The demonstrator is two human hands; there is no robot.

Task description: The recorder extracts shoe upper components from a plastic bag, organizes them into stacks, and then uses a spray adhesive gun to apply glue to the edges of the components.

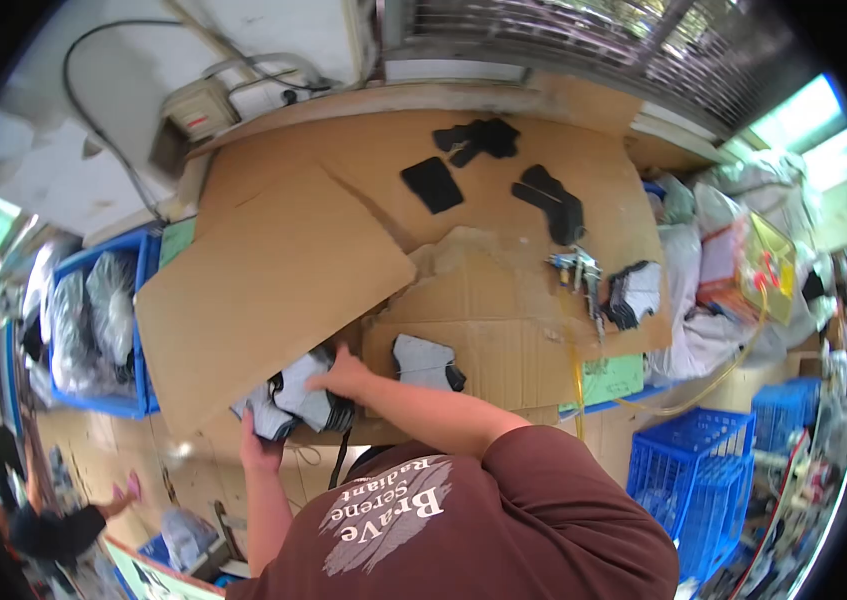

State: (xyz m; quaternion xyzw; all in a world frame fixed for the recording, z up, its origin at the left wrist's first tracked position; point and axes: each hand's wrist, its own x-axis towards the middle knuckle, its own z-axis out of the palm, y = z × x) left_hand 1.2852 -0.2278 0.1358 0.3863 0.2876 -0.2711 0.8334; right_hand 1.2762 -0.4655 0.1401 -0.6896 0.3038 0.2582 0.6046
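Note:
Under the near edge of a large loose cardboard sheet [273,290], both my hands are on stacks of light grey, black-edged cut pieces [305,392]. My right hand [345,376] is closed on the upper stack, its fingers partly hidden. Lower down, my left hand [260,447] grips the outer end of the grey pieces from the near side. A similar grey stack [425,362] lies on the cardboard just right of my right forearm. Another grey and black stack [636,293] sits at the table's right side.
A metal spray gun [577,270] with a yellowish hose [663,408] lies at the right. Flat black pieces [433,185] are spread at the back of the cardboard-covered table [273,160]. Blue crates stand left [148,330] and right [688,465]. A person [53,535] is at the lower left.

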